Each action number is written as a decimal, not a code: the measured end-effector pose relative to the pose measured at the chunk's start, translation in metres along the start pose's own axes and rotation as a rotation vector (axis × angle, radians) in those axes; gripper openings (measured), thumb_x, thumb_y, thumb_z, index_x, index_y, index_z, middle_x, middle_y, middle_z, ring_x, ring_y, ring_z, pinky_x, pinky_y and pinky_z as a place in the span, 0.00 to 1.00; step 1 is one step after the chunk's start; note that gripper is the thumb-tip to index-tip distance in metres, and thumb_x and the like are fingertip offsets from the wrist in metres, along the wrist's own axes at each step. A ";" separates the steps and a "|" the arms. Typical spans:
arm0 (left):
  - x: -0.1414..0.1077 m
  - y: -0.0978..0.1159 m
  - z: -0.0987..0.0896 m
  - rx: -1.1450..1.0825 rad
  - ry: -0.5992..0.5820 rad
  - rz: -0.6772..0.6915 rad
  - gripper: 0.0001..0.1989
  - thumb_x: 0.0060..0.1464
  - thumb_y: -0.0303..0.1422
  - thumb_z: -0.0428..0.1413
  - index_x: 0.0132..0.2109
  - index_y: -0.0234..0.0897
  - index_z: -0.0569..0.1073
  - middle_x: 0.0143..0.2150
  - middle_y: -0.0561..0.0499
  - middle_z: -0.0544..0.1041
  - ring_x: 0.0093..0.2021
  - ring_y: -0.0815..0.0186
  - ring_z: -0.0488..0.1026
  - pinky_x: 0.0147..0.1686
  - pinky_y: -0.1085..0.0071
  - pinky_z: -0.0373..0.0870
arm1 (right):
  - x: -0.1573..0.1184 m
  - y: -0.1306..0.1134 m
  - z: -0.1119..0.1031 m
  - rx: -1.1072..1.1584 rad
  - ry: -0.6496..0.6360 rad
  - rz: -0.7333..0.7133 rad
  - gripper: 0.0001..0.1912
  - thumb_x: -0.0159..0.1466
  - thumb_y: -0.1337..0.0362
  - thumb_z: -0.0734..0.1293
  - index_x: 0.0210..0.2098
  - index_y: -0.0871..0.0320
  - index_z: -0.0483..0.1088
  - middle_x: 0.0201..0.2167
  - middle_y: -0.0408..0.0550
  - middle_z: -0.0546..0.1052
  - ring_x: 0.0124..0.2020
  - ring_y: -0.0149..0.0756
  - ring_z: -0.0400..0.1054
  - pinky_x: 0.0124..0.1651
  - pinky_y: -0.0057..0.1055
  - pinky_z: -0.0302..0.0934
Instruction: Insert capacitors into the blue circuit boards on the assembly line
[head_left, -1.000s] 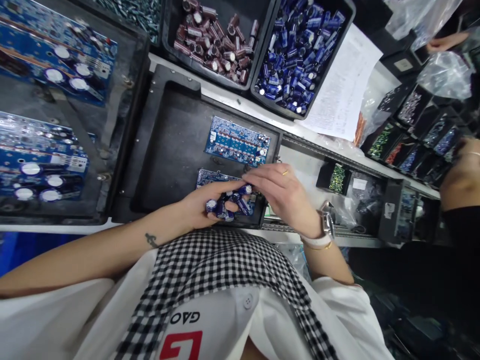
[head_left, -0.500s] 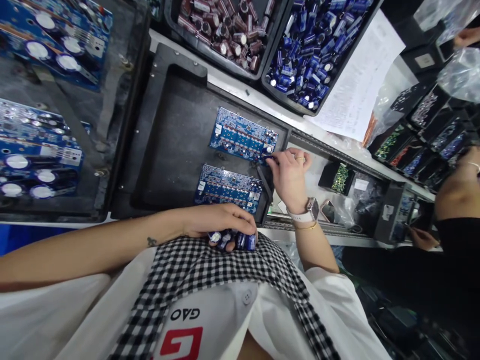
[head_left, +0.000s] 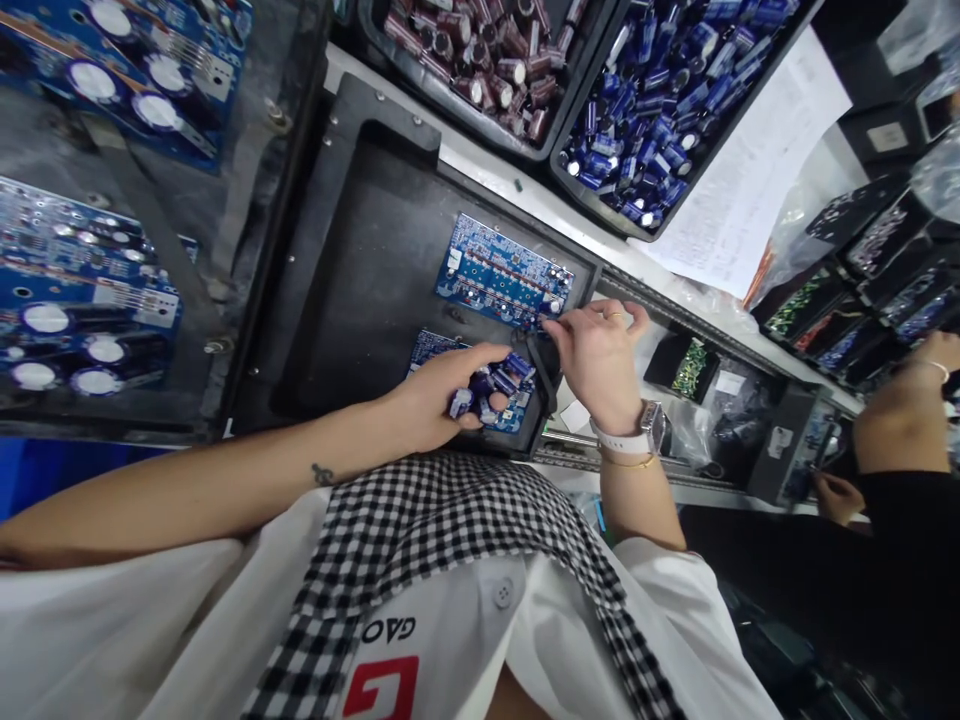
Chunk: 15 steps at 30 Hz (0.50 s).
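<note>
Left hand [head_left: 439, 395] is curled around a fistful of blue capacitors [head_left: 487, 385], cupped right over the near blue circuit board [head_left: 480, 385], which it mostly covers. That board lies in the black tray [head_left: 352, 260], around 6 o'clock from the far blue circuit board [head_left: 504, 273]. Right hand [head_left: 596, 350] sits at about 3 o'clock from the left one, thumb and forefinger pinched together at the far board's right corner; can't make out what's between them, too small. White watch [head_left: 637, 435] on that wrist. Up at 12 o'clock there's a bin of maroon capacitors [head_left: 487, 50], with a bin of blue capacitors [head_left: 660, 90] just beside it. Finished boards [head_left: 82, 270] are over at 9 o'clock. Another person's hand [head_left: 836, 495] shows at 3 o'clock.
</note>
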<state>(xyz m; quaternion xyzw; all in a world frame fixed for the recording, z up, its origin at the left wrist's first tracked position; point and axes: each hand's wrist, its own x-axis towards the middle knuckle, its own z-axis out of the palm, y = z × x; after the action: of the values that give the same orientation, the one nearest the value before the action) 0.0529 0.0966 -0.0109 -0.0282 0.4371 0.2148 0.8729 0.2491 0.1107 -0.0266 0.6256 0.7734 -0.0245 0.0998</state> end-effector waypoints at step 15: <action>0.005 0.000 -0.004 -0.062 0.034 -0.023 0.05 0.62 0.28 0.53 0.36 0.33 0.68 0.26 0.53 0.68 0.19 0.76 0.66 0.10 0.83 0.45 | -0.004 -0.016 0.009 -0.009 0.135 0.087 0.17 0.68 0.52 0.63 0.32 0.58 0.74 0.33 0.51 0.78 0.50 0.47 0.65 0.62 0.56 0.42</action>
<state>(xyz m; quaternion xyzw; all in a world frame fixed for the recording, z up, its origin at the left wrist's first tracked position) 0.0522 0.0979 -0.0178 -0.0640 0.4445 0.2177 0.8666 0.2360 0.1019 -0.0358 0.6583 0.7506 0.0257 0.0513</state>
